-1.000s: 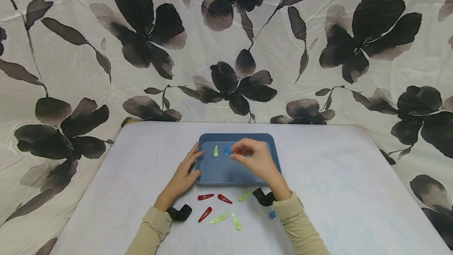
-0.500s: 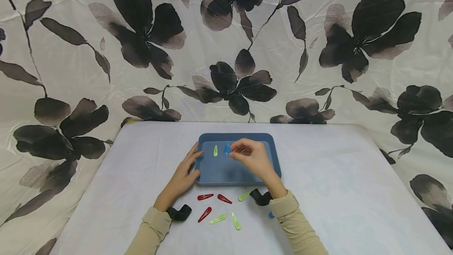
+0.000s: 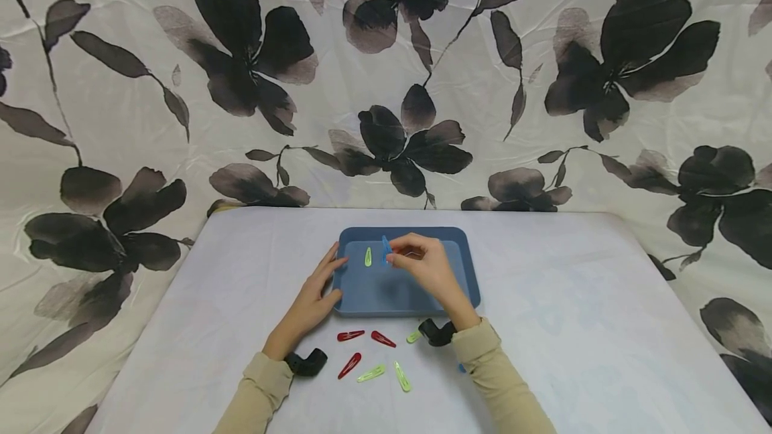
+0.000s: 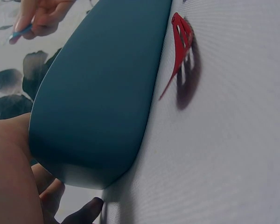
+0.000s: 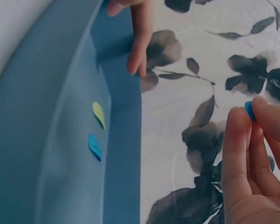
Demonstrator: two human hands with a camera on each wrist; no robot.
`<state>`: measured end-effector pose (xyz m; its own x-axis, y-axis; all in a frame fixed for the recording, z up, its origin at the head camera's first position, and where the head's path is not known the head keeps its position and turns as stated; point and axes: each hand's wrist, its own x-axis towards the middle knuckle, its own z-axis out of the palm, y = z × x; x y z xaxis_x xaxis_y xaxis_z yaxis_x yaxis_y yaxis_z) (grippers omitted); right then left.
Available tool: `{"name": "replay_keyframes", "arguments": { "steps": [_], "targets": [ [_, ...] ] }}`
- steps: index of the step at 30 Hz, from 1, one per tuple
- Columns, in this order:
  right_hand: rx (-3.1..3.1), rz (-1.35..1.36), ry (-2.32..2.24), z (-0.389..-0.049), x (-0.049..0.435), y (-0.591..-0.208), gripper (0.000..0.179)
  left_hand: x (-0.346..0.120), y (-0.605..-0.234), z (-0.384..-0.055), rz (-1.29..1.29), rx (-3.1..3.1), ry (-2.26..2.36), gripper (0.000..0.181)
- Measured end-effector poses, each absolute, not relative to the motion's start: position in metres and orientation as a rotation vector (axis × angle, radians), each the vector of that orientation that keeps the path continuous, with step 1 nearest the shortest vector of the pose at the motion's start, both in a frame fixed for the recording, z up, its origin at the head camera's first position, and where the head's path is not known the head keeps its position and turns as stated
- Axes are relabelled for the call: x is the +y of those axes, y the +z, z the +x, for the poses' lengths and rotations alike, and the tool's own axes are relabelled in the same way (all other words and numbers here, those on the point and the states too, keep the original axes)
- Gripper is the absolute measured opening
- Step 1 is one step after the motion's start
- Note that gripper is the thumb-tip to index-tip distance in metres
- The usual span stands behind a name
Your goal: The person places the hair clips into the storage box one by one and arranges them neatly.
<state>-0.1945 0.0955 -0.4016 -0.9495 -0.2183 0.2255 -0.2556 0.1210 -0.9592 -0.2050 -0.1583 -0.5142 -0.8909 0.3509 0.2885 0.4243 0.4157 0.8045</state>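
My right hand (image 3: 431, 270) pinches a blue snap hair clip (image 5: 249, 110) between thumb and fingertips, raised above the blue tray (image 3: 386, 303). A second blue hair clip (image 5: 94, 147) lies in the tray beside a light-green hair clip (image 5: 99, 115). Seen from the head, the held clip overlaps the one lying below. My left hand (image 3: 310, 297) rests at the tray's left side, its fingers spread and fairly straight against the rim. In the left wrist view, a red hair clip (image 4: 179, 44) lies on the table near the tray's outer wall.
In front of the tray, several red and light-green clips lie on the white table (image 3: 573, 327), including a red clip (image 3: 349, 365) and a green clip (image 3: 402, 377). A blue item (image 3: 462, 368) is mostly hidden by my right sleeve. A floral cloth (image 3: 386, 72) hangs behind.
My right hand has moved slightly left over the tray, and the blue hair clip in its fingers has come into clearer view. The left hand and tray stay put.
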Motion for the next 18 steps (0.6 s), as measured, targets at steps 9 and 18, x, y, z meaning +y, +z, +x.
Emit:
{"name": "replay_keyframes", "arguments": {
  "steps": [9,18],
  "targets": [
    [-2.272,0.374,2.127,-0.226,0.095,-0.430,0.022,-0.157,-0.521,-0.208,-0.683,-2.565,-1.492,0.065],
    [-2.244,0.104,2.255,-0.238,0.095,-0.444,0.019,-0.160,-0.520,-0.207,-0.704,-2.566,-1.501,0.065]
  ]
}}
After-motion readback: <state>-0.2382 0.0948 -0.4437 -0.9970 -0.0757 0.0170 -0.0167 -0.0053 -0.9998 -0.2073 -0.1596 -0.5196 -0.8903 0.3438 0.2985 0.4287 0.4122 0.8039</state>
